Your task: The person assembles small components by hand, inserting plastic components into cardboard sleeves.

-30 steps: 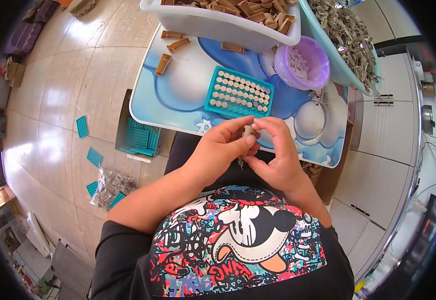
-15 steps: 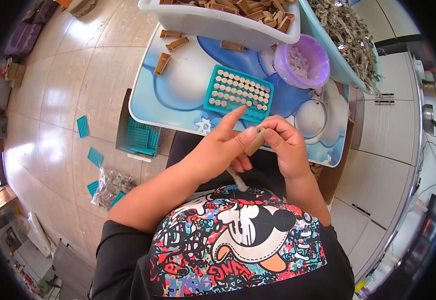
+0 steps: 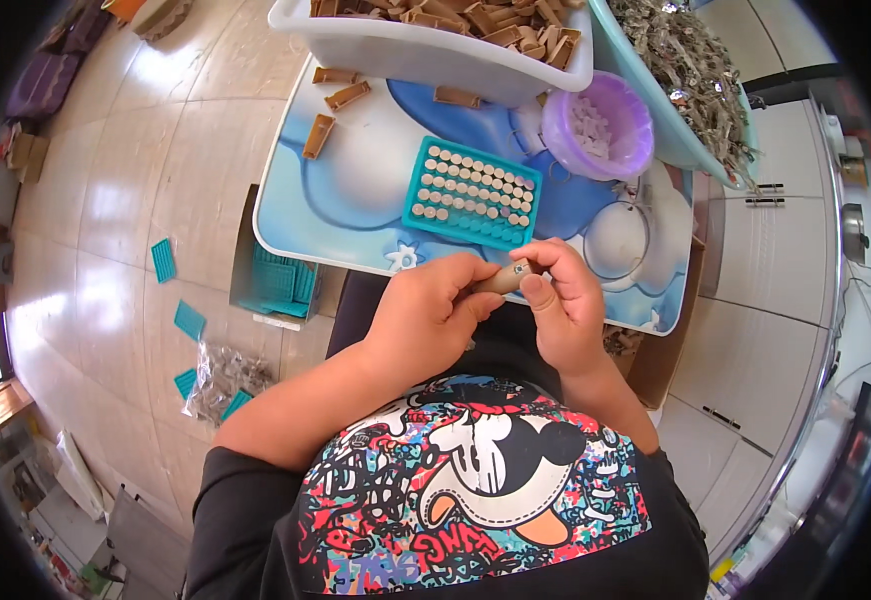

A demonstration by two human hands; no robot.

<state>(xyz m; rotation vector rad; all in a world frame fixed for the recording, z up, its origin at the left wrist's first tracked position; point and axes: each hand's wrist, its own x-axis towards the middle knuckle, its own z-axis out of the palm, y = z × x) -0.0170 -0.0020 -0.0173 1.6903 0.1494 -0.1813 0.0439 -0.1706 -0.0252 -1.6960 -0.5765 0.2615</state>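
Observation:
Over the table's near edge, my left hand [image 3: 426, 308] and my right hand [image 3: 560, 305] both grip a small tan plastic casing [image 3: 499, 280]. Left fingers wrap round one end; thumb and fingertips of the right pinch the other, where a small dark spot shows. Just beyond the hands lies a teal tray [image 3: 419, 190] with rows of round whitish pieces. Its near row has a gap in the middle, and the bare teal bottom strip shows below.
A white bin [image 3: 436, 62] of tan casings stands at the far side, near a purple bowl [image 3: 611, 170] of whitish bits. Several loose casings [image 3: 348, 95] lie far left. A pale blue basin [image 3: 626, 75] holds metallic parts. Left, an open box [image 3: 281, 285] contains teal trays.
My left index finger was stretched toward the tray and is now curled in round the casing. The casing has turned to lie more level between both hands.

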